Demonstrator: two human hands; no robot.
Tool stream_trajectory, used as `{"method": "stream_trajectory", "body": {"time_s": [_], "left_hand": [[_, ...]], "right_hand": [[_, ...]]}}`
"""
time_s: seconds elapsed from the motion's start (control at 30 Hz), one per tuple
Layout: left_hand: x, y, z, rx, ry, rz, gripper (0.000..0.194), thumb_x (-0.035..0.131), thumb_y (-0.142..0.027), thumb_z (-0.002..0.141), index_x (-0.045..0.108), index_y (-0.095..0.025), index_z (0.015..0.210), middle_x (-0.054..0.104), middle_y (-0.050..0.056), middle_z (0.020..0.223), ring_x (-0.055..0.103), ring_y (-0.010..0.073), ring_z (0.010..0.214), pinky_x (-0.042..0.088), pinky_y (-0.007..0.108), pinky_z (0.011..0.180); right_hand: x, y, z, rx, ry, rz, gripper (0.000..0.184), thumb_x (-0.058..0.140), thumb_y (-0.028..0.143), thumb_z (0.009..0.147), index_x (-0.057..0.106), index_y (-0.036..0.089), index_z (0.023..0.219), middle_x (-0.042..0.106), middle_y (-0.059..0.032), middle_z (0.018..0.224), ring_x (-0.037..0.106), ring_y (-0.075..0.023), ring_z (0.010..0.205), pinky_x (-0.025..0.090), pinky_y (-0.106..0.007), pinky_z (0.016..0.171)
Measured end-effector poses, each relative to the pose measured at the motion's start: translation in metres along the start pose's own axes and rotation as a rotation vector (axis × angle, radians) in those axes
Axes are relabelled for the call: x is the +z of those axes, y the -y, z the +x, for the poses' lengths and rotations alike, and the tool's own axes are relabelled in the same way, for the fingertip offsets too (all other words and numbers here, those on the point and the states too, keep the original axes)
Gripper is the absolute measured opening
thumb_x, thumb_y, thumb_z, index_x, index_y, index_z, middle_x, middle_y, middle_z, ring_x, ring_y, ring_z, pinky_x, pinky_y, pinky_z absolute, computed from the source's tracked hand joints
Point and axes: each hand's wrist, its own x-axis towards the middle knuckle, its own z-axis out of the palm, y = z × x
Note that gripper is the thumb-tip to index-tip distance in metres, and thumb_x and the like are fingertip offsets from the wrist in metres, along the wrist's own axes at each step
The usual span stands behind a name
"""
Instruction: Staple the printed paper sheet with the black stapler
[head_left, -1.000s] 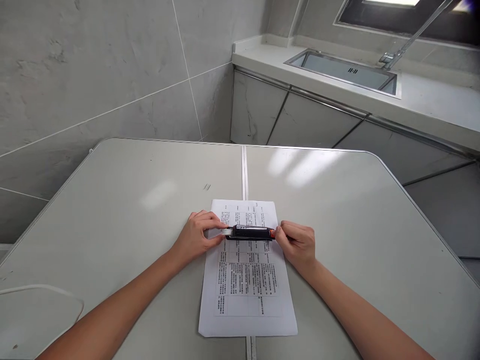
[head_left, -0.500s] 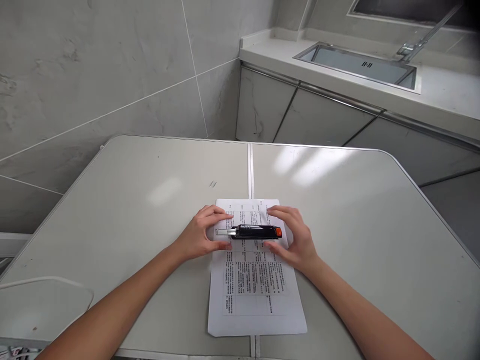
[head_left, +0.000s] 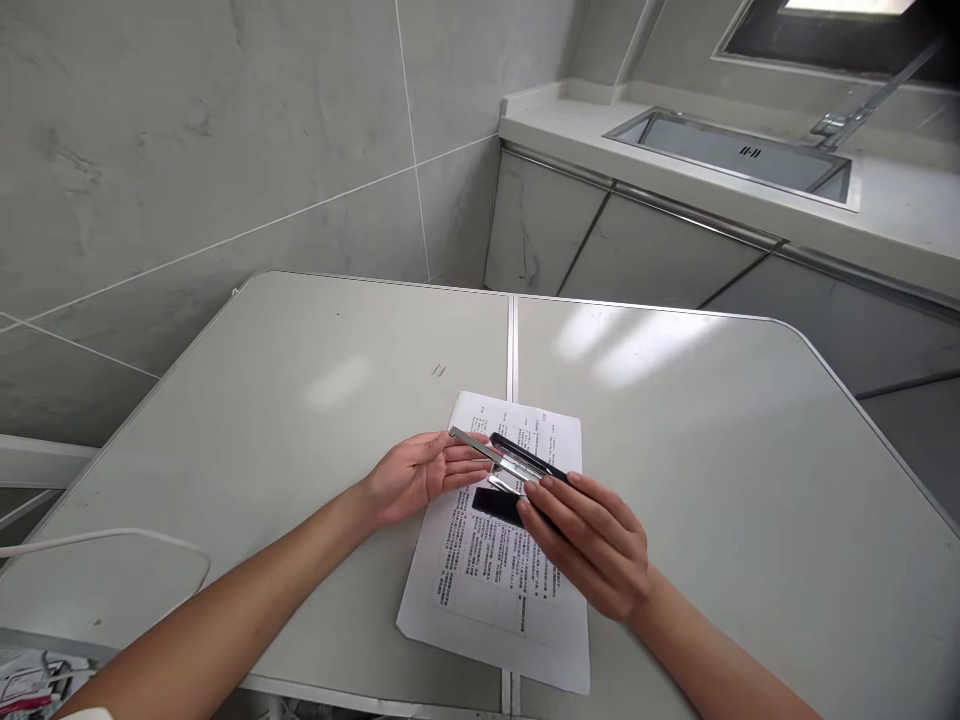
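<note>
right hand point(head_left: 589, 545) pinches the splayed stapler point(head_left: 515, 467) at its 4 o'clock end; best hold firm over the paper point(head_left: 491, 602), letting the left hand point(head_left: 424, 477), fingers extended, steady the 10 o'clock tip.

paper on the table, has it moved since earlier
Yes, the paper has turned clockwise: against the tabletop seam, its far end shifted right, its near end left.

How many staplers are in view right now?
1: the stapler, splayed open in the right hand, over the printed paper and beside the open left hand. The clutter at lower left could hide others.
</note>
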Motion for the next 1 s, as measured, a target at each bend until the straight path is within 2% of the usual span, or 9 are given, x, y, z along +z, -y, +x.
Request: {"method": "stream_trajectory", "body": {"time_s": [0.1, 0.2, 0.27, 0.37, 0.47, 0.57, 0.67, 0.83, 1.0], "left_hand": [[-0.002, -0.003, -0.001, -0.026, 0.023, -0.019, 0.044, 0.047, -0.045, 0.106, 0.070, -0.016, 0.131, 0.067, 0.017, 0.140, 0.060, 0.0327, 0.135, 0.037, 0.053, 0.123], [-0.003, -0.006, -0.002, -0.024, 0.002, -0.010, 0.046, 0.046, -0.045, 0.106, 0.069, -0.015, 0.132, 0.068, 0.016, 0.138, 0.058, 0.0318, 0.137, 0.035, 0.051, 0.125], [-0.004, -0.006, -0.002, -0.027, -0.016, -0.011, 0.045, 0.047, -0.044, 0.106, 0.070, -0.014, 0.131, 0.069, 0.017, 0.136, 0.060, 0.0318, 0.135, 0.035, 0.052, 0.125], [-0.005, -0.004, -0.001, -0.029, -0.032, -0.011, 0.041, 0.050, -0.040, 0.106, 0.073, -0.012, 0.125, 0.072, 0.018, 0.132, 0.063, 0.0328, 0.132, 0.036, 0.054, 0.125], [-0.006, -0.005, 0.000, -0.006, -0.015, -0.003, 0.039, 0.051, -0.035, 0.105, 0.073, -0.010, 0.124, 0.070, 0.019, 0.134, 0.059, 0.0338, 0.136, 0.033, 0.054, 0.127], [-0.007, -0.009, 0.001, 0.099, -0.053, 0.010, 0.037, 0.055, -0.024, 0.100, 0.068, -0.009, 0.131, 0.064, 0.019, 0.143, 0.052, 0.0331, 0.143, 0.030, 0.051, 0.129], [-0.010, -0.016, 0.002, 0.208, -0.173, 0.029, 0.040, 0.056, -0.019, 0.099, 0.063, -0.012, 0.138, 0.057, 0.017, 0.151, 0.047, 0.0291, 0.148, 0.032, 0.046, 0.130], [-0.008, -0.020, 0.001, 0.315, -0.300, 0.079, 0.039, 0.061, -0.024, 0.102, 0.061, -0.016, 0.139, 0.055, 0.014, 0.155, 0.048, 0.0255, 0.147, 0.036, 0.040, 0.128], [-0.007, -0.017, -0.001, 0.279, -0.341, 0.172, 0.040, 0.068, -0.035, 0.099, 0.064, -0.017, 0.134, 0.063, 0.015, 0.146, 0.056, 0.0271, 0.141, 0.042, 0.042, 0.124]], "right_hand": [[0.000, 0.000, -0.001, -0.080, 0.103, -0.012, 0.046, 0.074, 0.014, 0.092, 0.070, 0.039, 0.130, 0.077, 0.0053, 0.116, 0.078, -0.0209, 0.101, 0.069, -0.033, 0.086], [0.001, -0.002, 0.003, -0.157, 0.102, -0.057, 0.040, 0.074, 0.015, 0.093, 0.072, 0.038, 0.126, 0.077, 0.0068, 0.117, 0.078, -0.0169, 0.100, 0.068, -0.027, 0.082], [0.001, -0.003, 0.005, -0.144, 0.097, -0.033, 0.042, 0.075, 0.015, 0.093, 0.072, 0.038, 0.127, 0.078, 0.0068, 0.115, 0.077, -0.0163, 0.100, 0.067, -0.027, 0.080], [0.002, -0.001, 0.006, -0.057, 0.095, 0.003, 0.048, 0.076, 0.015, 0.092, 0.069, 0.040, 0.132, 0.079, 0.0071, 0.112, 0.078, -0.0172, 0.097, 0.066, -0.028, 0.078], [0.005, 0.002, 0.005, 0.097, -0.072, -0.011, 0.049, 0.074, 0.012, 0.091, 0.069, 0.039, 0.131, 0.079, 0.0027, 0.112, 0.077, -0.0217, 0.099, 0.064, -0.038, 0.087], [0.012, 0.001, 0.004, 0.511, -0.257, 0.093, 0.035, 0.070, 0.015, 0.093, 0.069, 0.032, 0.124, 0.077, -0.0047, 0.107, 0.074, -0.0255, 0.096, 0.063, -0.043, 0.080], [0.018, -0.006, 0.001, 0.858, -0.184, 0.277, 0.017, 0.071, 0.025, 0.093, 0.068, 0.026, 0.110, 0.073, -0.0034, 0.091, 0.068, -0.0203, 0.075, 0.055, -0.032, 0.059], [0.023, -0.018, -0.004, 0.909, -0.004, 0.451, 0.015, 0.073, 0.027, 0.089, 0.068, 0.024, 0.103, 0.072, -0.0001, 0.086, 0.064, -0.0174, 0.071, 0.051, -0.028, 0.060], [0.024, -0.025, -0.002, 0.838, 0.100, 0.523, 0.019, 0.073, 0.026, 0.089, 0.069, 0.025, 0.107, 0.074, -0.0022, 0.095, 0.068, -0.0192, 0.080, 0.055, -0.030, 0.067]]}}
